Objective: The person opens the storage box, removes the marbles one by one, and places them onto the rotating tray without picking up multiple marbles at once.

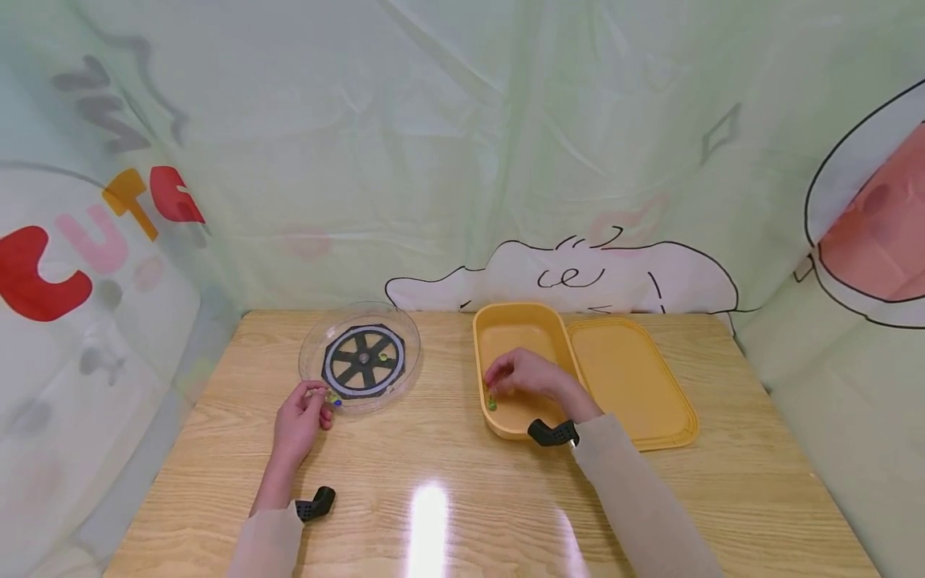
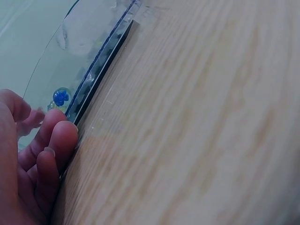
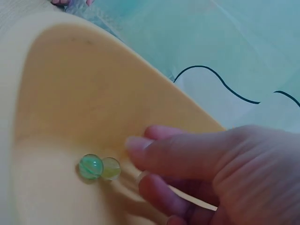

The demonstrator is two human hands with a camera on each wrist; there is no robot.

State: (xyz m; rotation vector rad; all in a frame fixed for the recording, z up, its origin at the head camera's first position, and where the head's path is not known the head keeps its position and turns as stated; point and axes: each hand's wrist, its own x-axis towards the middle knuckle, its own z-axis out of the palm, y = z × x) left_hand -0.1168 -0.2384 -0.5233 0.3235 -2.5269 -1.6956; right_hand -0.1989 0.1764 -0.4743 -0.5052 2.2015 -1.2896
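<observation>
My left hand (image 1: 295, 424) is at the near-left rim of a round clear dish (image 1: 415, 345), its fingers bent. A blue marble (image 2: 61, 97) and a yellowish marble (image 1: 331, 396) are right beside its fingertips; whether the fingers pinch a marble or the dish wall is unclear. Inside the dish lies a black spoked wheel-shaped base (image 1: 364, 393), with a green marble (image 1: 383, 356) on it. My right hand (image 1: 531, 373) reaches into the yellow tub (image 1: 480, 345), thumb and forefinger apart. A green marble (image 3: 90, 166) and a paler yellowish marble (image 3: 111, 168) are just beyond those fingertips.
A flat yellow lid (image 1: 629, 377) lies against the right side of the tub on the wooden table (image 1: 448, 449). A printed curtain (image 1: 462, 160) hangs behind and on both sides. A black wrist camera (image 1: 552, 433) sits above the tub's near edge.
</observation>
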